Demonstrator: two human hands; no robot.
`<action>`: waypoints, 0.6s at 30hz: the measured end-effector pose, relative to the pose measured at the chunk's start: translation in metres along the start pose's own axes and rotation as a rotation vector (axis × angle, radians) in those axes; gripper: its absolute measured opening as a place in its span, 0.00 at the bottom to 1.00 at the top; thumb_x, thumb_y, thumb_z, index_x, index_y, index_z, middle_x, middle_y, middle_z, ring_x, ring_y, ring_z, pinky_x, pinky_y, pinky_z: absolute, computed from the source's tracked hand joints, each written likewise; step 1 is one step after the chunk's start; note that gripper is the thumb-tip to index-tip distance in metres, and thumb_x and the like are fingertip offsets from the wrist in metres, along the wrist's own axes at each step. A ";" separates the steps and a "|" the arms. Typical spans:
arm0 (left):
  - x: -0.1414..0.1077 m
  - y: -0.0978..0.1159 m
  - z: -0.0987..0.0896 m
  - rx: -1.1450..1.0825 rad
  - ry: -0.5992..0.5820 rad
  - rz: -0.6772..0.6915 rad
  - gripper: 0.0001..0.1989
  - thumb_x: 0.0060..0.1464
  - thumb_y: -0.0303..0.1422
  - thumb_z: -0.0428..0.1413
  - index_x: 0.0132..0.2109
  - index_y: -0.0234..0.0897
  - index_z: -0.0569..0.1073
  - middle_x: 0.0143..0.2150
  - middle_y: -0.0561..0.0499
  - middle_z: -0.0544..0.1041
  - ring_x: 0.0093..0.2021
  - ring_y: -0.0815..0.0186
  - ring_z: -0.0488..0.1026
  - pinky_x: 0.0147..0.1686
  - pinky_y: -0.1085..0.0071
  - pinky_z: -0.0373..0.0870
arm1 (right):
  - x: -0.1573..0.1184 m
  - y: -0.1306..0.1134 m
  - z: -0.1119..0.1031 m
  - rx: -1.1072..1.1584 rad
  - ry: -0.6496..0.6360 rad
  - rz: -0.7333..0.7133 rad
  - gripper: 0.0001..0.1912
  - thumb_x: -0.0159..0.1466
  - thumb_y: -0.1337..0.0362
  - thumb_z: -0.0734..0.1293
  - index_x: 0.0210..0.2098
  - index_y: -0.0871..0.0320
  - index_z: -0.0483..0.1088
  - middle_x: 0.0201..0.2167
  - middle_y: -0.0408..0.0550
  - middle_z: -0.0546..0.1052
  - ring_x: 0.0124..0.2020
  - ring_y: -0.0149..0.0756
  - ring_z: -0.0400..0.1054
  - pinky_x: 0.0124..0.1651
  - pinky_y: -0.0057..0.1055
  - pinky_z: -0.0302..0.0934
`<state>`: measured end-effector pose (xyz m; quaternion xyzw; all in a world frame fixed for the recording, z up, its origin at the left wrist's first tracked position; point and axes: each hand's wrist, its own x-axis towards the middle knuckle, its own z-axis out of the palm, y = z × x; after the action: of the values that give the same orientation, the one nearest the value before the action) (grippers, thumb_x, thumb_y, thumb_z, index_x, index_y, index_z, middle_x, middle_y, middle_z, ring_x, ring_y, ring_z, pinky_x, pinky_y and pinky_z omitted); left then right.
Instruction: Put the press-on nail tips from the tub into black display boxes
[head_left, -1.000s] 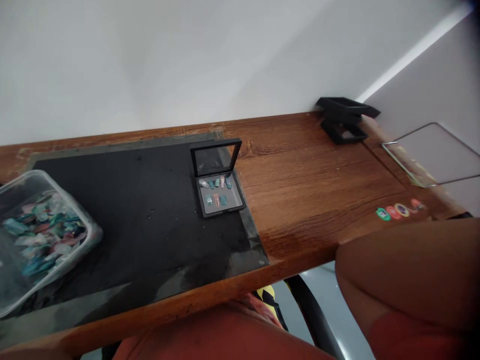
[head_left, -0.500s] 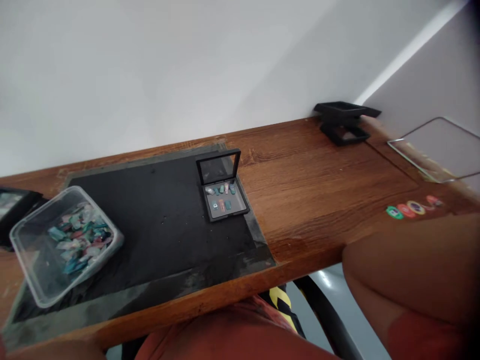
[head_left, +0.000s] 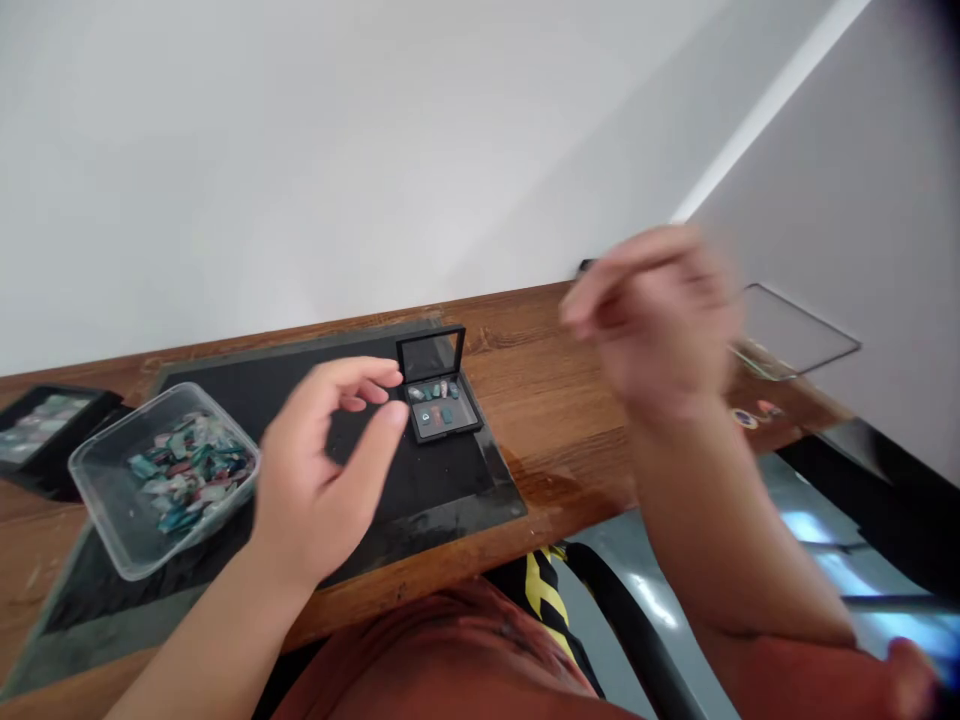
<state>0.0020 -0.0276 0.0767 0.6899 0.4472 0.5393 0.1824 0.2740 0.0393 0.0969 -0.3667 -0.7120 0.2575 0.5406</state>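
Observation:
My left hand hovers over the black mat, fingers and thumb apart, with nothing between them. Just beyond its fingertips stands a small black case with its clear-windowed lid raised. Inside the case lie several small teal, pink and whitish stone pieces on a grey lining. My right hand is raised above the right part of the table, its curled fingers smeared by motion; whether it holds anything does not show. Left of my left hand, a clear plastic tub contains many teal, pink and white stone chips.
At the far left, black cases with windows are stacked, with pale pieces inside. The black mat covers part of the wooden table. A thin metal frame and round stickers are at the right. A white wall stands behind.
Both hands have come up into view over the table; earlier only the forearms showed at the bottom and right. The camera view has shifted. The open case keeps its place on the mat.

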 end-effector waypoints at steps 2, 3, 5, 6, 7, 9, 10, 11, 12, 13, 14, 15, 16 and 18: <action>0.001 -0.016 0.011 0.218 -0.184 -0.053 0.13 0.61 0.33 0.60 0.53 0.41 0.75 0.48 0.50 0.80 0.43 0.63 0.76 0.47 0.63 0.73 | 0.006 0.010 0.015 -0.069 -0.255 0.032 0.12 0.67 0.54 0.70 0.40 0.57 0.77 0.28 0.44 0.76 0.32 0.32 0.69 0.37 0.31 0.64; 0.002 -0.023 0.017 0.301 -0.248 -0.063 0.15 0.60 0.35 0.60 0.54 0.40 0.74 0.49 0.49 0.80 0.44 0.61 0.76 0.47 0.62 0.73 | 0.010 0.017 0.020 -0.136 -0.398 0.087 0.14 0.65 0.54 0.71 0.38 0.59 0.78 0.28 0.44 0.76 0.30 0.30 0.67 0.35 0.30 0.62; 0.002 -0.037 0.027 0.416 -0.329 -0.072 0.16 0.60 0.36 0.59 0.54 0.39 0.73 0.49 0.48 0.80 0.45 0.59 0.76 0.45 0.61 0.73 | 0.020 0.031 0.027 -0.269 -0.605 0.194 0.16 0.64 0.54 0.71 0.41 0.61 0.79 0.30 0.45 0.77 0.28 0.29 0.65 0.33 0.29 0.59; 0.001 -0.042 0.032 0.450 -0.357 -0.074 0.16 0.61 0.36 0.59 0.54 0.39 0.74 0.48 0.47 0.80 0.46 0.58 0.76 0.44 0.61 0.73 | 0.026 0.037 0.029 -0.311 -0.678 0.232 0.17 0.64 0.54 0.71 0.43 0.61 0.80 0.29 0.45 0.77 0.28 0.28 0.65 0.34 0.29 0.58; 0.000 -0.047 0.036 0.475 -0.379 -0.078 0.15 0.61 0.37 0.58 0.54 0.39 0.74 0.47 0.47 0.79 0.45 0.57 0.76 0.43 0.61 0.73 | 0.032 0.044 0.032 -0.327 -0.746 0.263 0.18 0.63 0.54 0.71 0.44 0.62 0.80 0.29 0.45 0.77 0.28 0.29 0.65 0.34 0.29 0.57; -0.002 -0.055 0.041 0.504 -0.414 -0.095 0.15 0.62 0.38 0.57 0.54 0.39 0.74 0.44 0.48 0.79 0.43 0.57 0.77 0.41 0.62 0.72 | 0.042 0.054 0.038 -0.320 -0.848 0.300 0.21 0.62 0.53 0.73 0.46 0.63 0.80 0.26 0.43 0.75 0.26 0.28 0.63 0.32 0.29 0.55; -0.003 -0.059 0.043 0.509 -0.425 -0.108 0.16 0.62 0.39 0.57 0.54 0.39 0.74 0.44 0.48 0.79 0.42 0.58 0.77 0.40 0.62 0.71 | 0.045 0.058 0.042 -0.307 -0.878 0.307 0.21 0.61 0.53 0.73 0.47 0.63 0.80 0.25 0.42 0.74 0.25 0.28 0.62 0.31 0.29 0.54; -0.004 -0.063 0.045 0.509 -0.433 -0.123 0.17 0.62 0.39 0.57 0.55 0.39 0.74 0.43 0.48 0.79 0.41 0.58 0.77 0.39 0.62 0.70 | 0.047 0.062 0.045 -0.288 -0.893 0.309 0.22 0.60 0.53 0.74 0.47 0.63 0.80 0.24 0.41 0.73 0.25 0.27 0.61 0.31 0.29 0.52; -0.004 -0.067 0.045 0.505 -0.435 -0.145 0.17 0.62 0.40 0.57 0.56 0.39 0.74 0.43 0.49 0.78 0.40 0.59 0.76 0.38 0.63 0.70 | 0.047 0.065 0.048 -0.264 -0.895 0.305 0.22 0.59 0.54 0.75 0.47 0.63 0.81 0.23 0.39 0.71 0.24 0.26 0.60 0.31 0.28 0.51; -0.005 -0.070 0.046 0.497 -0.436 -0.172 0.18 0.62 0.40 0.57 0.56 0.40 0.74 0.42 0.49 0.78 0.39 0.59 0.76 0.37 0.63 0.69 | 0.045 0.068 0.050 -0.240 -0.882 0.302 0.21 0.59 0.54 0.75 0.47 0.62 0.81 0.22 0.38 0.70 0.23 0.26 0.58 0.30 0.28 0.51; -0.004 -0.073 0.046 0.488 -0.436 -0.204 0.18 0.62 0.41 0.57 0.56 0.41 0.74 0.42 0.50 0.77 0.39 0.60 0.76 0.37 0.63 0.69 | 0.042 0.071 0.052 -0.219 -0.857 0.302 0.21 0.60 0.55 0.75 0.47 0.62 0.81 0.21 0.37 0.68 0.23 0.25 0.57 0.30 0.28 0.50; -0.004 -0.076 0.046 0.480 -0.433 -0.239 0.17 0.62 0.42 0.57 0.55 0.42 0.74 0.41 0.51 0.77 0.38 0.60 0.75 0.36 0.64 0.69 | 0.039 0.072 0.052 -0.213 -0.834 0.304 0.21 0.60 0.54 0.74 0.46 0.62 0.81 0.20 0.35 0.66 0.22 0.25 0.55 0.29 0.28 0.49; -0.003 -0.078 0.046 0.469 -0.438 -0.268 0.17 0.62 0.43 0.58 0.55 0.43 0.74 0.40 0.52 0.76 0.37 0.61 0.74 0.36 0.64 0.69 | 0.036 0.073 0.052 -0.225 -0.826 0.306 0.20 0.61 0.53 0.74 0.46 0.62 0.81 0.19 0.35 0.64 0.22 0.25 0.54 0.29 0.28 0.48; -0.002 -0.081 0.047 0.441 -0.445 -0.301 0.16 0.61 0.43 0.58 0.53 0.45 0.75 0.40 0.52 0.76 0.37 0.61 0.74 0.36 0.64 0.69 | 0.030 0.072 0.050 -0.242 -0.831 0.317 0.19 0.61 0.52 0.74 0.45 0.60 0.81 0.19 0.34 0.62 0.21 0.25 0.54 0.29 0.29 0.47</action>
<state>0.0109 0.0254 -0.0007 0.7397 0.5989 0.2332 0.1995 0.2395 0.1083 0.0451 -0.3972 -0.8284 0.3774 0.1165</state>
